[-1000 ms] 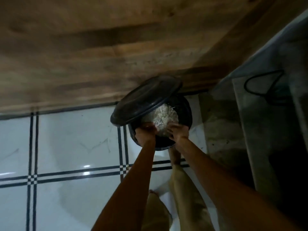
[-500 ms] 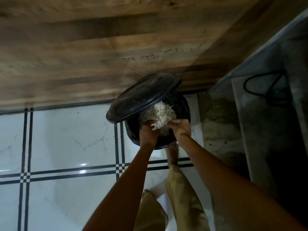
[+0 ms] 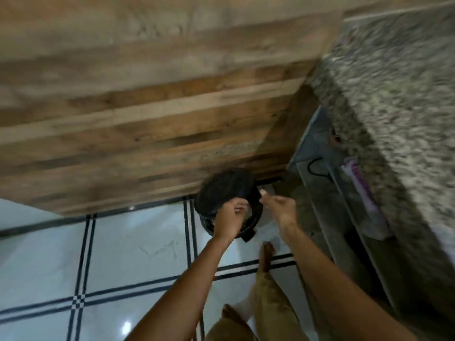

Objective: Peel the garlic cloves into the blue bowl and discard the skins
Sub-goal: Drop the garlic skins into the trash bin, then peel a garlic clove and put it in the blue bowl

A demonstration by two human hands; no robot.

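Observation:
A black bin [image 3: 209,217] stands on the tiled floor against the wooden panel, its lid [image 3: 225,190] tilted up at the back. A sliver of pale garlic skins [image 3: 249,213] shows inside it, mostly hidden. My left hand [image 3: 230,219] hovers over the bin's mouth with its fingers curled down; the blur hides whether anything is in them. My right hand [image 3: 279,209] is just right of the bin, loosely closed with the thumb sticking up, and holds nothing that I can see. The blue bowl and the cloves are out of view.
A wooden panel [image 3: 147,119] fills the top of the view. A speckled granite counter [image 3: 394,94] juts out at the right, with a purple-and-white cloth [image 3: 362,193] and a black cable [image 3: 317,168] beneath it. My foot [image 3: 267,257] stands near the bin.
The heap of skins that both hands held over the bin is gone from them. The hands have parted, the right one moving right. The view has swung up and back.

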